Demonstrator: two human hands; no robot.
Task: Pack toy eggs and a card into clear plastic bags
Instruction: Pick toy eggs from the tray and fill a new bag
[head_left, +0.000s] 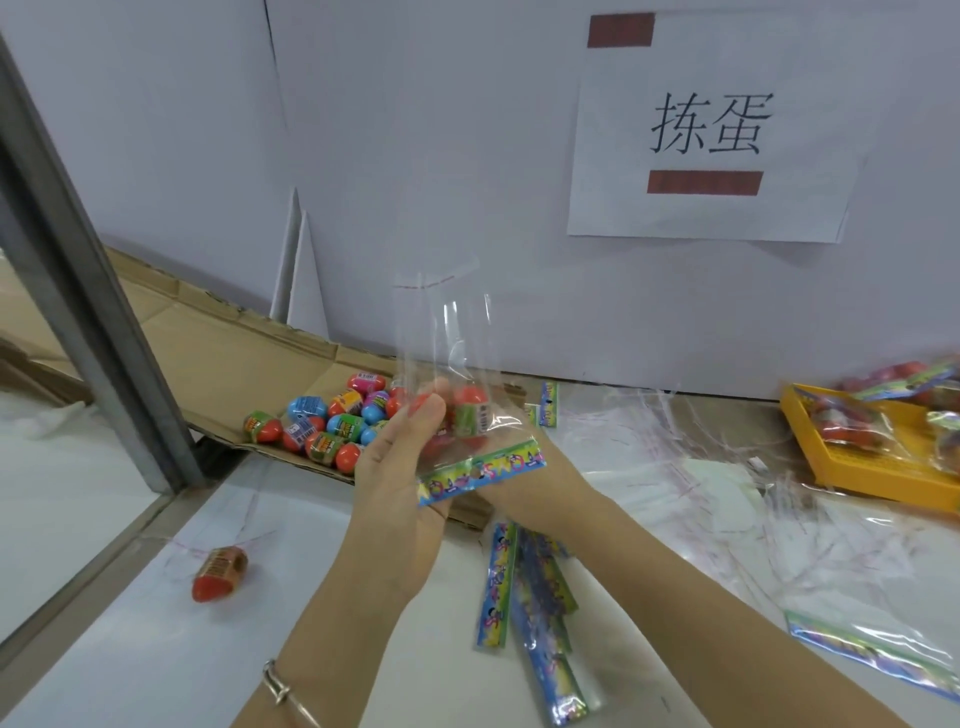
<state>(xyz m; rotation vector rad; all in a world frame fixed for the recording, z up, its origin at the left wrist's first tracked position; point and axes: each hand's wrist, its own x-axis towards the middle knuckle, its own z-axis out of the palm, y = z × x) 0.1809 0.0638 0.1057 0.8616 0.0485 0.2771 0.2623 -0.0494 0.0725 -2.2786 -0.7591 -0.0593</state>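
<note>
Head view: my left hand (400, 457) holds the clear bag (447, 332) upright above the desk (156, 649). Its fingers (434, 402) are curled round the lower part, where at least one toy egg (470, 410) sits inside. The card (480, 475) lies across the bottom of the bag and seems to be inside it. My right hand (524, 493) is under and behind the bag; its fingers are hidden, so I cannot tell if they grip or only support.

More eggs wait in a pile (332, 421) on the cardboard (234, 358) at the far left. A lone egg (218, 574) lies at the near left, and spare cards (501, 587) lie below my wrists.

I judge this bag is almost filled. Next its open top must be closed, then it goes to the yellow tray (883, 483) on the right.
</note>
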